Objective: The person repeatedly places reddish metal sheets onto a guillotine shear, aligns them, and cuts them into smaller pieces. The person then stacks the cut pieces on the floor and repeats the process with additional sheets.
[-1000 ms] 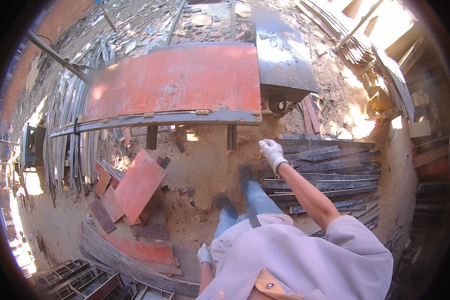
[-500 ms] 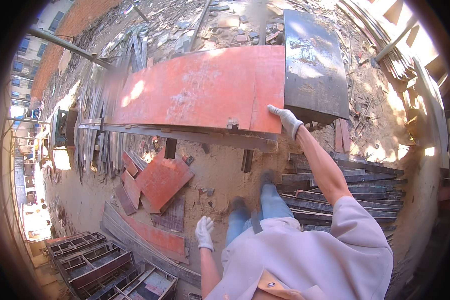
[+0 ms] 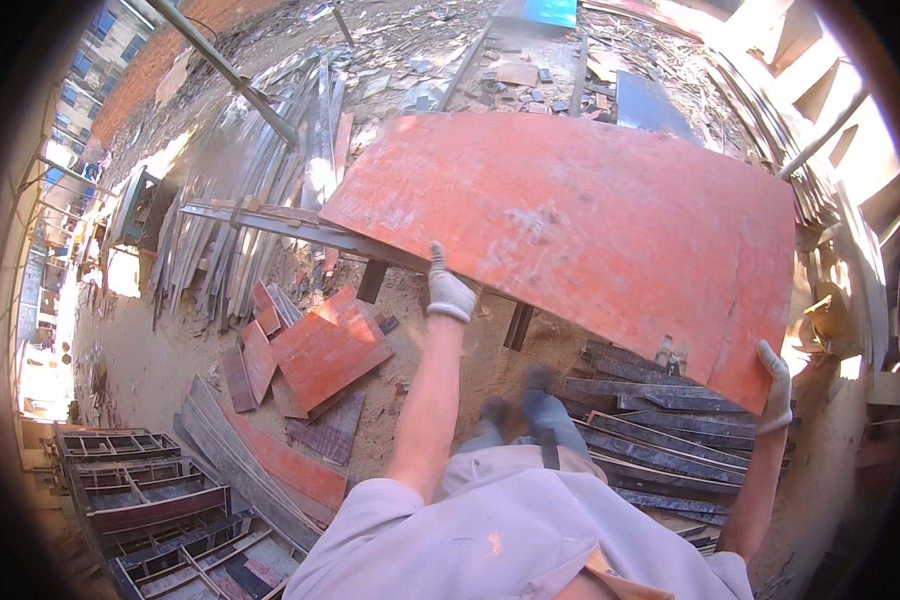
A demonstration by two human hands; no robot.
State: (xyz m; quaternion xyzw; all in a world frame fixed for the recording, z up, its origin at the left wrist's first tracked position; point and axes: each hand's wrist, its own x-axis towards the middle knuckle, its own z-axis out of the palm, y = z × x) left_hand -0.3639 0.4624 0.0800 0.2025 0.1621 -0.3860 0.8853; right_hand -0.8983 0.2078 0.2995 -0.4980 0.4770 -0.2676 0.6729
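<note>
A large red plywood panel [image 3: 580,220] spans the middle of the view, tilted and pulled off square to the bench. My left hand [image 3: 450,292], in a pale work glove, grips its near edge with the thumb up against the top; the other fingers are mostly hidden. At the panel's near right corner, my gloved right hand [image 3: 775,385] is wrapped round the edge. Under the panel's left end, a long metal-edged bench rail [image 3: 300,228] sticks out on dark legs. The dark panel [image 3: 655,103] beyond is mostly covered by the red one.
Broken red boards [image 3: 330,350] lie on the sandy ground to the left. Stacked dark bars [image 3: 670,440] sit right of my legs. Framed forms [image 3: 150,500] are at the lower left, and long strips [image 3: 205,230] are heaped behind. A slanting pole [image 3: 225,70] rises at upper left.
The red panel has shifted right and turned, its right end now nearer me. My left hand has come up from my side onto its near edge; my right hand has moved right with the corner.
</note>
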